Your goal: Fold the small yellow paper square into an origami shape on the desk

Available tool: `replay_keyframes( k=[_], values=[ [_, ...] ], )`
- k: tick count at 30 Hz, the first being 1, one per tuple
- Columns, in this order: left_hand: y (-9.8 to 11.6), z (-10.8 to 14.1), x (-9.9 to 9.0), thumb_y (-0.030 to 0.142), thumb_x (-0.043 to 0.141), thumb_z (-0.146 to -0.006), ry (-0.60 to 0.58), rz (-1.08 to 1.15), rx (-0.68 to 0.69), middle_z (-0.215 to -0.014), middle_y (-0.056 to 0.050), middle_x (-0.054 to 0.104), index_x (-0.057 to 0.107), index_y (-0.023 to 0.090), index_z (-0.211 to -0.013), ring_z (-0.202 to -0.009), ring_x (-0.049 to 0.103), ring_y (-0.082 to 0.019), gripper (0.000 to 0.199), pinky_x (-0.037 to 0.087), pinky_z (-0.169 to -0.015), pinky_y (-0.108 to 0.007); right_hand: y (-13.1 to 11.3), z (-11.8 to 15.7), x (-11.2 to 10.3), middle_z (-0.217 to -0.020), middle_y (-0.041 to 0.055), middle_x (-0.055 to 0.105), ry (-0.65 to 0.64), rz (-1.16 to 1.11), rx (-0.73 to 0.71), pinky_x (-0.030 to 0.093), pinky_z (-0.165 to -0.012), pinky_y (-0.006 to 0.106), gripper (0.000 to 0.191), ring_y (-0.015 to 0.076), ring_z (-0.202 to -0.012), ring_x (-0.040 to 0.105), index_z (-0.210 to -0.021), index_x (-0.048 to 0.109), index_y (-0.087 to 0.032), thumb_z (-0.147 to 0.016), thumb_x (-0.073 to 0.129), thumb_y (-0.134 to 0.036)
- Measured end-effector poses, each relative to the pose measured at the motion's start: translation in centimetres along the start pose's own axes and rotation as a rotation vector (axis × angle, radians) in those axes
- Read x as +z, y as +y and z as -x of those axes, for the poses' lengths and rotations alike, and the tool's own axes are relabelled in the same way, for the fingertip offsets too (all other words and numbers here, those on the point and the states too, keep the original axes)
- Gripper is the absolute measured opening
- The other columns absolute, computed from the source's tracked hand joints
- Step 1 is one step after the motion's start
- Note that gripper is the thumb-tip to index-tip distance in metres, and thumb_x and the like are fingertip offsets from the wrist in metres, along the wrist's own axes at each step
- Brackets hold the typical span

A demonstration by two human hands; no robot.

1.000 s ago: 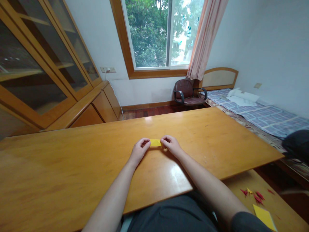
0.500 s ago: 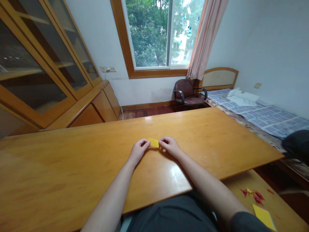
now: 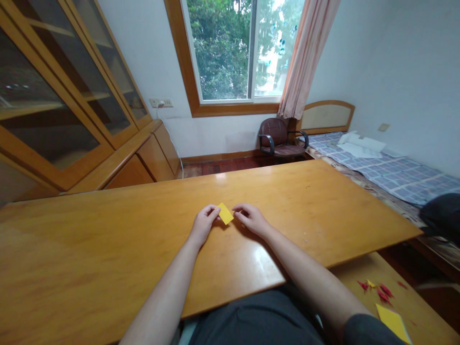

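Note:
Pinched between the thumb and fingers of my left hand (image 3: 204, 223) is a small piece of yellow paper (image 3: 225, 214), held by its left side just above the wooden table (image 3: 108, 239). It looks like a flat rectangle, tilted with its right corner toward me. Beside that corner is my right hand (image 3: 251, 218), its thumb and index finger apart. Those fingertips are very close to the paper, and no firm grip on it shows.
On a lower surface at the right lie several small red and yellow folded paper pieces (image 3: 383, 292) and a stack of yellow paper (image 3: 393, 323). Beyond the table stand a brown armchair (image 3: 275, 136) and a bed (image 3: 395, 172). A glass-door cabinet (image 3: 72, 96) lines the left.
The yellow paper has turned clockwise, and more of its face shows. My right fingers have let go of its right end, while my left hand keeps hold.

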State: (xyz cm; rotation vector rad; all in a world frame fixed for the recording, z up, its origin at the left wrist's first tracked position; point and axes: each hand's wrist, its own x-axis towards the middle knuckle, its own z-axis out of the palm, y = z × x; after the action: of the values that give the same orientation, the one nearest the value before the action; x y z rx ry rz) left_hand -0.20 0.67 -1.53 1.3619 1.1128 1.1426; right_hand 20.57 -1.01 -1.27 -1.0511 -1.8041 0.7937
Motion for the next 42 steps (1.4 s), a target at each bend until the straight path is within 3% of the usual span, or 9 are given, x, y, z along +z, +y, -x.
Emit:
replay_keyframes(
  k=[4, 10, 15, 27, 37, 42],
  values=[
    [0.5, 0.2, 0.2, 0.051, 0.068, -0.073, -0.019, -0.010, -0.002, -0.070, -0.001, 0.064, 0.066, 0.015, -0.082, -0.064, 0.057, -0.014, 0.037, 0.046, -0.063, -0.024, 0.0, 0.0, 0.0, -0.091, 0.0036, 0.069, -0.024, 0.028, -0.086, 0.046, -0.072, 0.025, 0.021, 0.0132, -0.074, 0.058, -0.105, 0.069, -0.021, -0.085, 0.059, -0.020],
    [0.6, 0.3, 0.5, 0.044, 0.069, -0.075, -0.059, 0.000, -0.015, -0.086, -0.005, 0.068, 0.068, 0.014, -0.099, -0.074, 0.059, -0.016, 0.039, 0.047, -0.068, -0.025, -0.1, 0.0, -0.1, -0.091, 0.0056, 0.068, -0.076, 0.030, -0.165, 0.048, -0.078, 0.028, 0.019, 0.0155, -0.082, 0.062, -0.100, 0.073, -0.021, -0.088, 0.059, -0.020],
    [0.1, 0.2, 0.3, 0.044, 0.067, -0.077, -0.076, -0.035, -0.010, -0.080, -0.003, 0.065, 0.065, 0.015, -0.109, -0.073, 0.059, -0.016, 0.043, 0.047, -0.067, -0.026, 0.2, 0.0, 0.1, -0.094, 0.0065, 0.069, -0.080, 0.023, -0.193, 0.050, -0.081, 0.030, 0.015, 0.0165, -0.087, 0.064, -0.097, 0.074, -0.022, -0.087, 0.062, -0.022],
    [0.2, 0.4, 0.4, 0.040, 0.067, -0.078, -0.080, -0.061, 0.027, -0.078, -0.001, 0.063, 0.065, 0.015, -0.105, -0.075, 0.059, -0.015, 0.036, 0.046, -0.070, -0.025, 0.0, 0.2, 0.2, -0.098, 0.0066, 0.069, -0.079, 0.011, -0.211, 0.053, -0.081, 0.029, 0.017, 0.0166, -0.089, 0.065, -0.097, 0.075, -0.024, -0.086, 0.062, -0.023],
    [0.1, 0.9, 0.7, 0.029, 0.066, -0.078, -0.093, -0.026, 0.145, -0.103, -0.006, 0.066, 0.063, 0.019, -0.110, -0.090, 0.062, -0.017, 0.034, 0.050, -0.083, -0.030, -0.2, -0.1, -0.4, -0.096, 0.0065, 0.072, 0.037, -0.071, -0.124, 0.052, -0.085, 0.032, 0.020, 0.0184, -0.091, 0.066, -0.095, 0.076, -0.023, -0.085, 0.060, -0.018],
    [0.2, 1.2, 0.7, 0.024, 0.065, -0.079, -0.116, -0.189, 0.209, -0.090, -0.004, 0.066, 0.066, 0.019, -0.102, -0.080, 0.061, -0.015, 0.023, 0.049, -0.077, -0.027, 0.5, -0.3, -0.4, -0.095, 0.0073, 0.070, 0.068, -0.091, -0.123, 0.052, -0.082, 0.031, 0.018, 0.0183, -0.090, 0.065, -0.093, 0.076, -0.022, -0.083, 0.062, -0.017]
  ],
)
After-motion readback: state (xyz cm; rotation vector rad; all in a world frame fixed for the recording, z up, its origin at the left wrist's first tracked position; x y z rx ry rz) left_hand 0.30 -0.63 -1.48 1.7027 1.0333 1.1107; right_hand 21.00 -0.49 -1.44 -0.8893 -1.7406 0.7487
